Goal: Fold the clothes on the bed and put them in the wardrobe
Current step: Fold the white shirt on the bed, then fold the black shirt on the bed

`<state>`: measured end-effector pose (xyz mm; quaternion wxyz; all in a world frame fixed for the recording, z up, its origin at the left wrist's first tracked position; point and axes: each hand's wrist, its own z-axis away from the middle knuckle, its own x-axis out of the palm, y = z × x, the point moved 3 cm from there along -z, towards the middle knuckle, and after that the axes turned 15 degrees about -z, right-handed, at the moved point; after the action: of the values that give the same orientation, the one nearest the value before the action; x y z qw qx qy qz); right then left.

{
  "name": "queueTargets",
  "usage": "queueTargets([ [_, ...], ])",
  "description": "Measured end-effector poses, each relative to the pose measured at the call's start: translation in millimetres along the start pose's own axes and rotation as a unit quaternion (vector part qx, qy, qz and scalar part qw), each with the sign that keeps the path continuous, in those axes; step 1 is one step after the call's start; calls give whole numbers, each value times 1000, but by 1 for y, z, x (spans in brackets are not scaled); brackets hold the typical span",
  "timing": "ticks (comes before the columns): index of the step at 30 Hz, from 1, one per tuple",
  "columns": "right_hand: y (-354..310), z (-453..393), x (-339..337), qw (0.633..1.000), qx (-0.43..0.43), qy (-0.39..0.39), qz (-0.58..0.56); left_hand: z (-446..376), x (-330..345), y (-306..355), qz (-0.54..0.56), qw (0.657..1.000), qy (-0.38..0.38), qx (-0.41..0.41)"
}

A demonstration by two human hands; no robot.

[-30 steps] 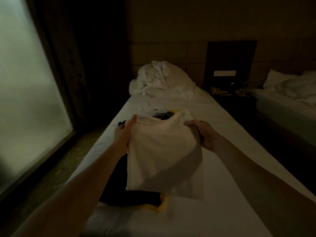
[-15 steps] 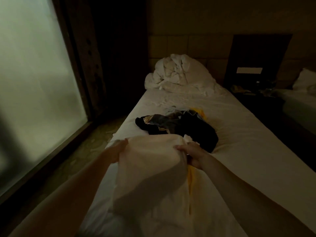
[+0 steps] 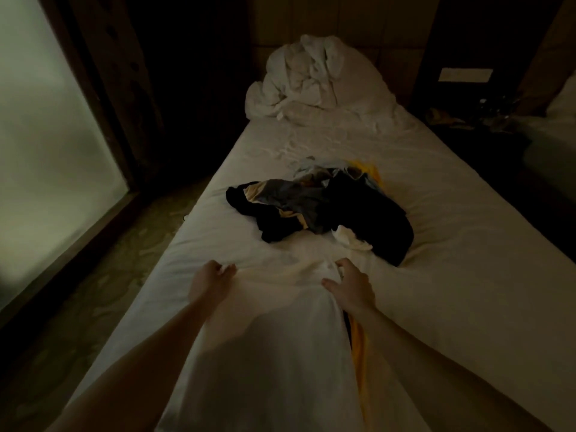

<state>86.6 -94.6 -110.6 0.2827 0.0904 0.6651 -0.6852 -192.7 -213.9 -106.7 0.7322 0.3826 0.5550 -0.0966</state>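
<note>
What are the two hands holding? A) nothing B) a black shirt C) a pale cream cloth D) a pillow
C: the left hand and the right hand both grip the far edge of the cream garment, laid flat on the bed.

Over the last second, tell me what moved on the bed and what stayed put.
The cream garment, held up in the air a second ago, has come down flat onto the bed. The left hand and right hand still hold its far edge, now low against the sheet. The dark clothes pile and the bunched duvet have not moved.
</note>
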Motion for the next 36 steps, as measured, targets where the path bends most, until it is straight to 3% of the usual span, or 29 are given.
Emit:
queueTargets([
  [3,9,-7,-3,1000,6,-5,17,-7,9,3,-20,1000,1,-8],
  [5,17,-12,-6,998,43,-24,-33,-7,10,8,-51,999,7,15],
  [9,26,-26,-30,988,108,-5,-106,-5,7,46,-143,974,100,147],
  [13,25,-47,-67,992,66,22,-108,0,10,106,-151,956,102,229],
  [19,16,-94,-116,999,12,29,-24,9,36,185,-151,937,102,299],
  [25,24,-154,-134,995,-35,32,86,-11,79,235,-155,937,78,303],
  [30,32,-199,-122,975,-85,0,207,-40,114,263,-155,936,67,309],
  [36,36,-229,-118,948,-136,53,283,-61,147,285,-171,929,50,325],
])
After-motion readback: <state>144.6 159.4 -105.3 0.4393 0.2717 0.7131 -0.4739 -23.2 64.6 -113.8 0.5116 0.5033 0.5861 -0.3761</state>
